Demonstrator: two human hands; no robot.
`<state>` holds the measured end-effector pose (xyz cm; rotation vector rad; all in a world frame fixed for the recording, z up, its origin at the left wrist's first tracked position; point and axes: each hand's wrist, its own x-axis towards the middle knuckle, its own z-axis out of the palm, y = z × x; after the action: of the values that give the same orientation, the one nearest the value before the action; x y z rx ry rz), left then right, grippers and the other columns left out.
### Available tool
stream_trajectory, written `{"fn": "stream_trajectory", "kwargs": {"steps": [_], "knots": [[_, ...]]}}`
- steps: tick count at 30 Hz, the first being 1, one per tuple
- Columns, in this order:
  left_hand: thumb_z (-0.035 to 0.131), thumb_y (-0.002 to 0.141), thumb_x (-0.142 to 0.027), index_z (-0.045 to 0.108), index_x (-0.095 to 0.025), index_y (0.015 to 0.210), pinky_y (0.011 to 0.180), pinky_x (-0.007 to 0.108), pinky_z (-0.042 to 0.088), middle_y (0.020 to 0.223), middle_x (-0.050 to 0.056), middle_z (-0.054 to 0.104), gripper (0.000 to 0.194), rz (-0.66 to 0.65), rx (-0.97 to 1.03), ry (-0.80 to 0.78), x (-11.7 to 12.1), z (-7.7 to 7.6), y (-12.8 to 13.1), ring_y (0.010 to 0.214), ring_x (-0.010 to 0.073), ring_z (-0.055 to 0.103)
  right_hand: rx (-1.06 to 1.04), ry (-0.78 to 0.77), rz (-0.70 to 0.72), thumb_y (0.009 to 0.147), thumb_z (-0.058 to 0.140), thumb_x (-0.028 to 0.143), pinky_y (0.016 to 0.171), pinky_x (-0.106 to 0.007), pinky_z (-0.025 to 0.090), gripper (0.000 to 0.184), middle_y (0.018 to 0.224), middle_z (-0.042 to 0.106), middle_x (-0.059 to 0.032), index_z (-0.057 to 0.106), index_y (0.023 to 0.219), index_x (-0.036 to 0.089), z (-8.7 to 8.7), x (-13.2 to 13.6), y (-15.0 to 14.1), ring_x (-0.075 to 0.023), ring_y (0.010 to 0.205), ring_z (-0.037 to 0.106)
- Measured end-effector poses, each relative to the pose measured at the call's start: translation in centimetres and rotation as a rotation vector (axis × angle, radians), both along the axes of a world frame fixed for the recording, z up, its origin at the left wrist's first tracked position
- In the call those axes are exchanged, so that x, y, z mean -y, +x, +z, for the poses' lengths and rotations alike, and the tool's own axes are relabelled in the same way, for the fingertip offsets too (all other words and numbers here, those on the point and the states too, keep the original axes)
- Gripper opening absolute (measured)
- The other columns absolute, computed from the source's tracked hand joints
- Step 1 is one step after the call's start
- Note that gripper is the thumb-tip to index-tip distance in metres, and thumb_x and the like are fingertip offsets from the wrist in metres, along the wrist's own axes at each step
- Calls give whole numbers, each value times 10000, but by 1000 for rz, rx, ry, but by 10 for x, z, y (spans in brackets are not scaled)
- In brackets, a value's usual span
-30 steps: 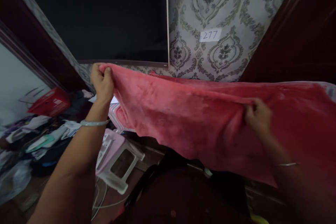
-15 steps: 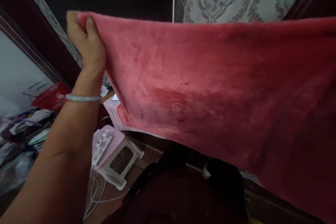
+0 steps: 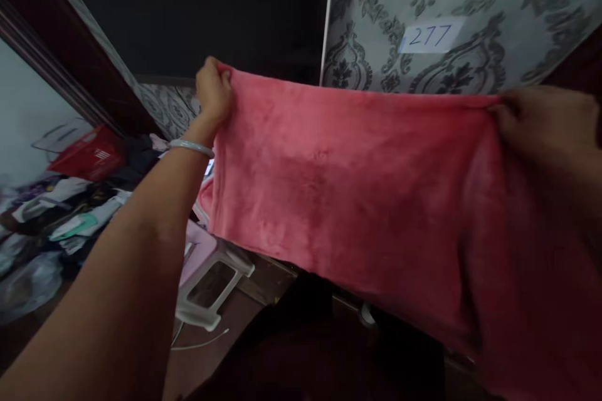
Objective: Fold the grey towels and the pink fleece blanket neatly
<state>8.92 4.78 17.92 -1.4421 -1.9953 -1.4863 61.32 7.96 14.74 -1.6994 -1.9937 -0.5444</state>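
Note:
A pink-red plush cloth (image 3: pixel 329 182), like a towel or small blanket, hangs stretched between my hands in the head view. My left hand (image 3: pixel 214 93) grips its upper left corner, fingers closed round the edge; a pale bangle (image 3: pixel 192 148) circles that wrist. At the right, my right hand (image 3: pixel 548 125) pinches the top edge, and more cloth drapes down below and past it. The top edge runs nearly straight from one hand to the other, with darker patches and a fold toward the right. Behind the cloth, whatever it covers is hidden.
A pink and white plastic stool (image 3: pixel 214 276) stands below the cloth at left, a white cable (image 3: pixel 202 344) on the floor beside it. Clothes (image 3: pixel 70 219) and a red bag (image 3: pixel 89 153) are piled at far left. A dark panel (image 3: pixel 211 12) and patterned wall with a "277" paper (image 3: pixel 431 35) rise behind.
My right hand has come into view at the right, holding the top edge. My left hand has moved right and down in the picture, and the "277" paper now shows.

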Motion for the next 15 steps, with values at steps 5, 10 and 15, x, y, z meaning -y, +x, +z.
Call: {"fn": "stream_trajectory", "kwargs": {"steps": [5, 10, 15], "knots": [[538, 1032, -354, 629, -161, 1012, 1015, 388, 389, 1091, 44, 706, 215, -26, 115, -132, -63, -76, -27, 1259, 188, 539, 25, -181, -12, 957, 144, 687, 703, -415, 281, 952, 1185, 679, -265, 655, 1262, -56, -45, -60, -27, -280, 1127, 633], [602, 994, -361, 649, -172, 1043, 1026, 410, 420, 1144, 93, 707, 201, 27, 137, -186, -108, -110, -41, 1212, 252, 595, 47, -247, -18, 1074, 329, 516, 744, -405, 291, 670, 1205, 674, -280, 662, 1290, -23, -69, -96, -33, -260, 1059, 638], [536, 1029, -331, 634, -140, 1134, 1083, 420, 397, 1133, 87, 680, 239, 26, 72, -178, -151, -102, -42, 1246, 250, 579, 20, -258, -50, 1100, 341, 453, 754, -393, 296, 596, 1211, 663, -291, 663, 1279, -16, -67, -132, -42, -254, 1061, 616]]}}
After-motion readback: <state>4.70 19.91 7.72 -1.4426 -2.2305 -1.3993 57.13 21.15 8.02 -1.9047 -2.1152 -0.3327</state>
